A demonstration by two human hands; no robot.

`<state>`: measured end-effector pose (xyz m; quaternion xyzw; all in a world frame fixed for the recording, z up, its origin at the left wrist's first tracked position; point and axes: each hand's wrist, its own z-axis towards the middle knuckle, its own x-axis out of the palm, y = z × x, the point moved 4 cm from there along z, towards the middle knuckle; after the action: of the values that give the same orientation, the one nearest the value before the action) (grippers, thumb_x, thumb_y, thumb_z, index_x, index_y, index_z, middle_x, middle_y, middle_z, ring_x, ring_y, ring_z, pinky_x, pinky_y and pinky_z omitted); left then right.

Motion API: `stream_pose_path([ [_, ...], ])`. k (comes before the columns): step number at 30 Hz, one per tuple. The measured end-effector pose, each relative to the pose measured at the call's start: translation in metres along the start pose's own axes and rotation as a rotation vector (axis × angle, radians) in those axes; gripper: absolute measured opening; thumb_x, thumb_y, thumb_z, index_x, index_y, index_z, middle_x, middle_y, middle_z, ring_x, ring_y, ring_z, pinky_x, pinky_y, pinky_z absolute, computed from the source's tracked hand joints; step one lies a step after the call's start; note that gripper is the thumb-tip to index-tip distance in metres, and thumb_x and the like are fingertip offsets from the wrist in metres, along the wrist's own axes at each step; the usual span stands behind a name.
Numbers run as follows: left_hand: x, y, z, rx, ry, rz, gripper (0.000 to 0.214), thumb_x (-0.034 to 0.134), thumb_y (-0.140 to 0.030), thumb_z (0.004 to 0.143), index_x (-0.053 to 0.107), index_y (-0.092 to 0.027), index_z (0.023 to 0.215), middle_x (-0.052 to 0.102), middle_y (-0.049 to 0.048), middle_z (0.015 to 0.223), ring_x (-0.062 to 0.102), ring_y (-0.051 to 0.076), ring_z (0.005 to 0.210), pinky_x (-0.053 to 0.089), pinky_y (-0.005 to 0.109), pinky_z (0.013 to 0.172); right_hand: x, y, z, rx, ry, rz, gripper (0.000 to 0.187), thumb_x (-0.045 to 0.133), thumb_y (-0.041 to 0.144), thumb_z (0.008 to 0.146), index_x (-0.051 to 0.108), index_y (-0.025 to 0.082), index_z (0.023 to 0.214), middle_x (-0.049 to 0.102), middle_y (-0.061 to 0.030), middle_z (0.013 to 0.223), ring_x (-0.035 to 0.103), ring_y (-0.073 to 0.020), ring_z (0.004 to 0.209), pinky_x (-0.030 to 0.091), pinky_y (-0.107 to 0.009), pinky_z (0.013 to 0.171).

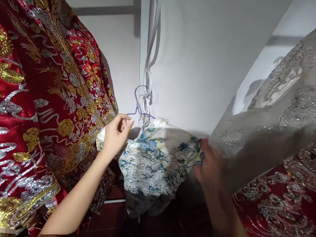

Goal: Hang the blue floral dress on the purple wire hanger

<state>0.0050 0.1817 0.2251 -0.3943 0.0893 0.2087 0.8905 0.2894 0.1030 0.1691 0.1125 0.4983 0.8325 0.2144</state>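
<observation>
A white garment with a blue and green floral print (154, 162) hangs on a thin purple wire hanger (139, 104) in front of a white wall. My left hand (116, 134) is closed on the garment's left shoulder, just under the hanger's arm. At the garment's right shoulder, my right hand (209, 165) grips the cloth; it is in shadow and partly behind a sheer fabric.
A red robe with gold and silver embroidery (32, 96) hangs close on the left. On the right hang a sheer grey sequinned fabric (291, 108) and another red embroidered garment (290, 211). White cables (151, 51) run down the wall corner. The floor below is dark.
</observation>
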Motion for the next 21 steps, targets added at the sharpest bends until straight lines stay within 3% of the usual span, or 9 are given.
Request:
stream_pose_path([
  [3,0.016,-0.013,-0.012,-0.163,0.206,-0.367,0.041,0.041,-0.049,0.1,0.058,-0.019,0.122,0.067,0.0085,0.109,0.064,0.02,0.102,0.051,0.035,0.091,0.02,0.021,-0.033,-0.013,0.155,0.033,0.041,0.047,0.056,0.094,0.071,0.024,0.1,0.067,-0.0043,0.074,0.062,-0.0236,0.064,0.052,-0.034,0.06],
  [6,0.017,-0.027,-0.008,-0.269,0.263,-0.723,0.04,0.035,-0.042,0.103,0.051,-0.017,0.13,0.06,0.0132,0.132,0.061,0.021,0.118,0.049,0.04,0.102,0.033,0.029,-0.044,-0.06,0.272,0.031,0.037,0.047,0.053,0.096,0.069,0.023,0.095,0.061,-0.0018,0.069,0.056,-0.0197,0.064,0.048,-0.03,0.06],
  [10,0.017,-0.03,0.013,-0.427,0.21,-0.922,0.022,0.053,-0.029,0.095,0.06,-0.015,0.111,0.064,0.0127,0.125,0.062,0.022,0.116,0.05,0.039,0.102,0.038,0.024,-0.011,-0.015,0.112,0.119,0.043,0.046,0.059,0.095,0.068,0.023,0.096,0.06,-0.0024,0.074,0.059,-0.0191,0.074,0.049,-0.027,0.064],
  [12,0.019,-0.023,0.018,-0.49,0.097,-0.942,0.019,0.065,-0.025,0.088,0.063,-0.016,0.104,0.068,0.0094,0.11,0.065,0.019,0.106,0.05,0.034,0.098,0.044,0.025,-0.001,0.007,0.158,0.149,0.044,0.044,0.06,0.096,0.068,0.024,0.106,0.064,-0.0036,0.08,0.062,-0.0196,0.082,0.052,-0.028,0.069],
  [14,0.019,-0.016,0.015,-0.566,-0.013,-0.988,0.018,0.072,-0.025,0.082,0.064,-0.016,0.096,0.068,0.007,0.098,0.066,0.017,0.096,0.053,0.03,0.091,0.054,0.034,-0.008,-0.025,0.373,0.143,0.045,0.041,0.057,0.099,0.067,0.023,0.114,0.067,-0.0047,0.083,0.064,-0.0196,0.082,0.054,-0.03,0.071],
  [17,0.015,-0.013,-0.002,-0.674,-0.042,-1.139,0.013,0.07,-0.023,0.084,0.064,-0.015,0.092,0.066,0.0058,0.089,0.065,0.013,0.077,0.055,0.023,0.071,0.062,0.053,-0.048,-0.208,0.865,0.12,0.04,0.043,0.048,0.101,0.067,0.022,0.118,0.07,-0.0068,0.094,0.065,-0.0196,0.086,0.057,-0.033,0.078],
  [19,0.009,-0.019,-0.02,-0.702,0.094,-1.236,0.011,0.065,-0.02,0.087,0.064,-0.013,0.095,0.062,0.0037,0.084,0.055,0.007,0.06,0.047,0.014,0.051,0.057,0.056,-0.072,-0.33,1.098,0.119,0.036,0.045,0.042,0.102,0.066,0.022,0.124,0.069,-0.0087,0.114,0.065,-0.0211,0.104,0.054,-0.037,0.094],
  [21,0.003,-0.029,-0.043,-0.741,0.339,-1.257,0.015,0.062,-0.025,0.089,0.064,-0.014,0.1,0.057,0.0016,0.08,0.041,0.003,0.049,0.031,0.01,0.037,0.046,0.043,-0.078,-0.346,1.138,0.081,0.036,0.047,0.038,0.102,0.064,0.025,0.13,0.064,-0.0085,0.129,0.059,-0.0229,0.12,0.047,-0.041,0.106],
])
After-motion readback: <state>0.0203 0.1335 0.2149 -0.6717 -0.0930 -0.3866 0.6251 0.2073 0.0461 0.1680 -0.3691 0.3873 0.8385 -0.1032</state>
